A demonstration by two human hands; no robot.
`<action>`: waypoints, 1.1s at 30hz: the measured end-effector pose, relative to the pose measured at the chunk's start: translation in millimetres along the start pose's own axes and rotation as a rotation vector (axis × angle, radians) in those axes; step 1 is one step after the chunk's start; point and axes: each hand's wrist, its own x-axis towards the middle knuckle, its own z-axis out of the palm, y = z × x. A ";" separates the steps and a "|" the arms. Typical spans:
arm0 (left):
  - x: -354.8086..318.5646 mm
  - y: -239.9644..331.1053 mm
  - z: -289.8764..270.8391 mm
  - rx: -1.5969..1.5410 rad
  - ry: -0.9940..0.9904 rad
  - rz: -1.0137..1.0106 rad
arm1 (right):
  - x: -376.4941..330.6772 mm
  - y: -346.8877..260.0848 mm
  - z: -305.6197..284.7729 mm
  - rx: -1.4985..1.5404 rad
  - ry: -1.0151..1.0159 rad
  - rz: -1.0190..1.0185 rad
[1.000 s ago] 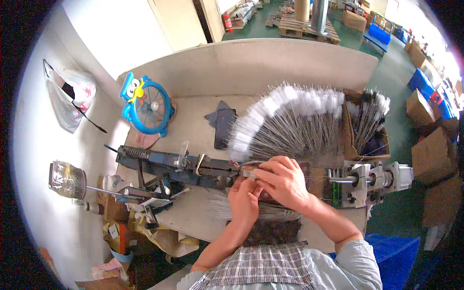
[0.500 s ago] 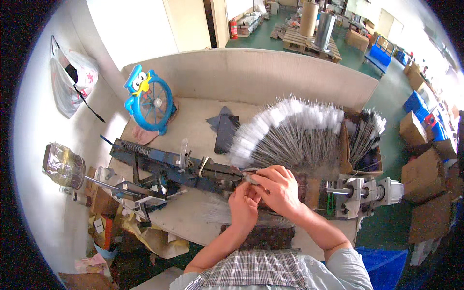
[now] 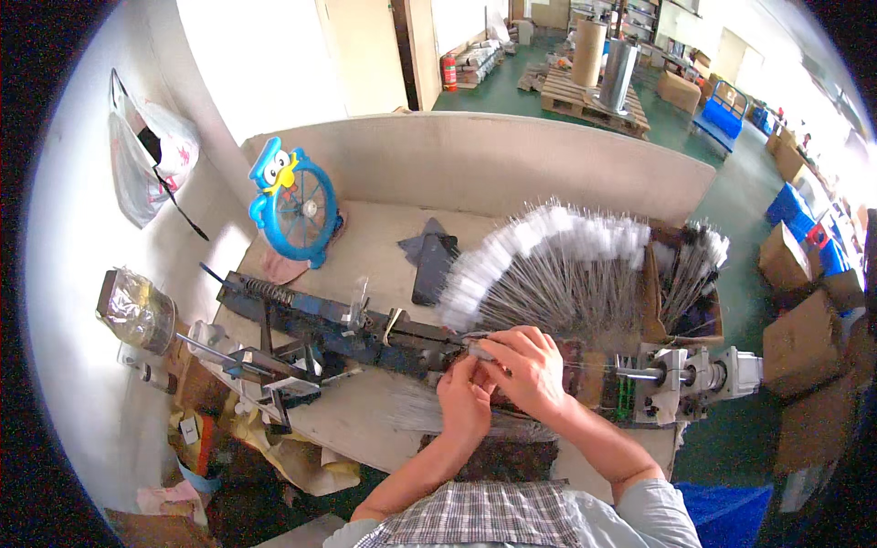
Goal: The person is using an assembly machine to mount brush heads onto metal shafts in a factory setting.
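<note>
My left hand (image 3: 466,398) and my right hand (image 3: 526,370) meet at the middle of a long dark machine rail (image 3: 338,320). Both sets of fingers are pinched together. A small greyish-white piece (image 3: 479,352) shows at my right fingertips; its kind is unclear. Whatever my left fingers grip is hidden. Just beyond my hands, many thin wire-stemmed brushes (image 3: 557,260) with white bristle ends lie fanned out on the table (image 3: 384,224). Loose thin wires (image 3: 418,408) lie beside my left wrist.
A shaft-and-bearing unit (image 3: 681,374) stands at the right end. Behind it, a cardboard box (image 3: 654,274) holds darker-stemmed brushes. A dark phone (image 3: 433,271) and a blue duck-shaped fan (image 3: 306,210) are farther back. A raised panel (image 3: 512,151) borders the table's far edge.
The whole view has shifted slightly, so the surroundings sit a little lower in the picture. My hands stay together at the same spot on the rail, with small finger movements.
</note>
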 end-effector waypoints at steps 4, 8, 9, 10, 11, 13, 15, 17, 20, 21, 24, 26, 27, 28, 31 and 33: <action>1.3 -1.3 -2.3 0.009 -0.030 0.006 | -1.3 0.3 -4.3 -0.003 0.030 0.016; 1.5 -3.4 -3.0 0.029 0.015 0.012 | -2.7 2.7 -10.6 0.013 0.038 -0.005; 1.7 -3.7 -2.8 0.043 0.031 0.008 | -2.4 3.1 -11.8 0.007 0.028 -0.005; 1.7 -3.9 -2.8 0.029 0.002 0.024 | -2.0 3.2 -13.1 0.007 0.022 -0.005; 1.8 -3.7 -2.9 -0.010 -0.081 0.044 | -1.2 3.0 -14.1 0.000 0.020 -0.011; 1.6 -2.6 -3.6 0.028 -0.035 0.028 | 0.0 1.9 -16.3 -0.003 0.021 -0.021; 1.7 -1.1 -4.4 0.041 -0.044 0.012 | 0.0 2.0 -19.5 -0.007 0.008 -0.007; 1.9 0.3 -4.2 0.067 -0.227 0.035 | -1.9 4.1 -24.0 -0.026 0.003 -0.006; -0.1 2.0 -1.8 -0.003 -0.123 -0.020 | -7.4 9.9 -30.2 -0.111 -0.090 0.026; -1.4 3.0 -0.7 0.000 -0.091 -0.013 | -9.8 10.9 -31.4 -0.183 -0.197 0.072; -6.1 7.6 1.5 0.055 -0.064 -0.053 | -15.3 9.0 -31.5 -0.122 -0.123 0.019; -8.0 10.3 1.5 0.097 -0.086 -0.072 | -16.8 8.1 -32.4 -0.122 -0.137 0.021; -8.5 10.9 1.1 0.115 -0.078 -0.073 | -17.0 8.3 -33.6 -0.122 -0.155 0.033; -8.3 11.1 0.4 0.143 -0.096 -0.058 | -16.8 9.1 -34.5 -0.120 -0.147 0.044; -9.1 8.3 -3.0 0.253 -0.133 -0.057 | -20.7 13.8 -39.1 -0.068 -0.131 0.066; -14.6 5.2 -9.3 0.312 -0.141 -0.066 | -34.4 17.0 -44.2 0.072 -0.087 0.036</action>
